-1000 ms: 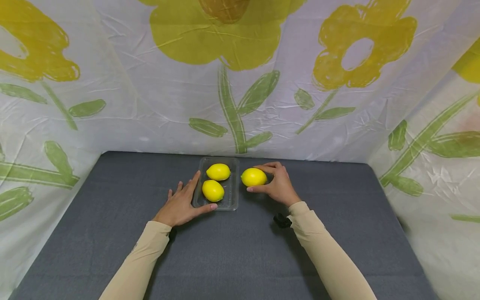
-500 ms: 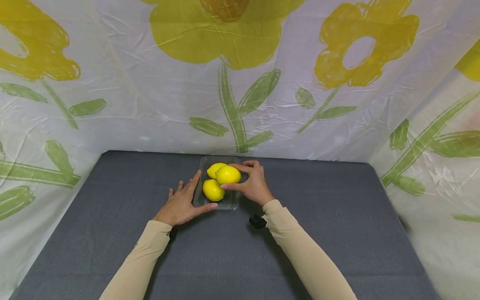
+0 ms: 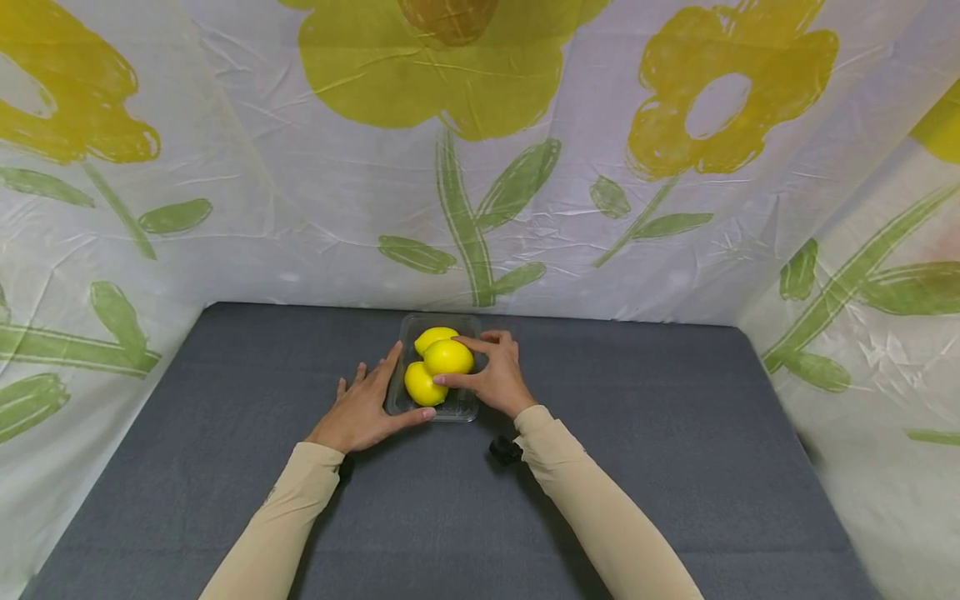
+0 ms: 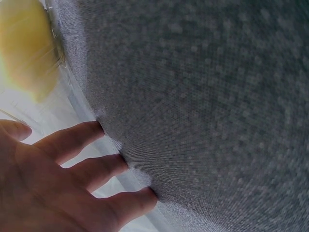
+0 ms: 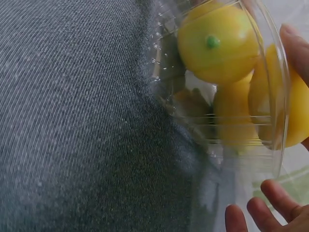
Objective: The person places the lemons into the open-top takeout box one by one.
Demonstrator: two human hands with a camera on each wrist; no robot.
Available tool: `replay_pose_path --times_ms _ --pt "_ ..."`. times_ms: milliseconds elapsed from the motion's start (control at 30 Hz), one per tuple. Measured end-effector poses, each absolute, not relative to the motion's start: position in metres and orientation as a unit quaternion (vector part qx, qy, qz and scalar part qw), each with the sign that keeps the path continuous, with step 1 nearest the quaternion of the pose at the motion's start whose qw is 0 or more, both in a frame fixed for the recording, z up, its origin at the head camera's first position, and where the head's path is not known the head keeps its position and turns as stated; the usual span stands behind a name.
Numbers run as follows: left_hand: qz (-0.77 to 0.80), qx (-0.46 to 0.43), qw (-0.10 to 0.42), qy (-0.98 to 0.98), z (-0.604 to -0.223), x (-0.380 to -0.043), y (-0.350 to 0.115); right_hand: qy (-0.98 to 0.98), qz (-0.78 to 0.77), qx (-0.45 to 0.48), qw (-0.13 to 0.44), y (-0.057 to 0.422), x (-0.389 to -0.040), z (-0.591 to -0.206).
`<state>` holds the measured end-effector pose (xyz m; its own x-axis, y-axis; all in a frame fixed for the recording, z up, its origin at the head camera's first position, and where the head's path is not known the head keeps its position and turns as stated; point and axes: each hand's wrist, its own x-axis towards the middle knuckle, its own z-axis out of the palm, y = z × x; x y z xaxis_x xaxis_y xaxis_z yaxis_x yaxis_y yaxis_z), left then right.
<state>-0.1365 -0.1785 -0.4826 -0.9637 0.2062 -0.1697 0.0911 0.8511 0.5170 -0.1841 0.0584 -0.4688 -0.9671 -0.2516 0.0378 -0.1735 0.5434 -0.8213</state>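
Note:
A clear plastic tray [image 3: 467, 413] sits near the table's far edge in the head view. Two yellow lemons lie in it: a back lemon [image 3: 431, 337], partly covered, and a front lemon [image 3: 422, 386]. My right hand [image 3: 501, 377] pinches a third lemon [image 3: 448, 357] between thumb and index finger, over the tray and close against the other two. Through the tray wall [image 5: 282, 96], the right wrist view shows a lemon with a green tip [image 5: 219, 46]. My left hand [image 3: 363, 412], fingers spread and straight, rests along the tray's left and front sides.
Dark grey cloth [image 3: 442, 508] covers the table. Behind it and at both sides hangs a white sheet [image 3: 315, 225] printed with yellow flowers. A small black device [image 3: 505, 450] is under my right wrist.
My right hand has brought its lemon leftward from beside the tray to above it, then slightly lower between the other lemons. The left hand stays in place.

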Motion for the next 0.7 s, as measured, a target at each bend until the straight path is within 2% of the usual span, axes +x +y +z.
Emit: replay_pose_path --times_ms 467,700 --pt "0.263 0.080 0.107 0.956 -0.4834 -0.1366 -0.1781 0.882 -0.443 -0.131 0.088 0.0665 -0.1859 -0.4764" --pt "0.260 0.077 0.109 0.956 -0.4831 -0.1368 -0.1779 0.890 -0.424 -0.152 0.066 0.0675 -0.1864 -0.4678"
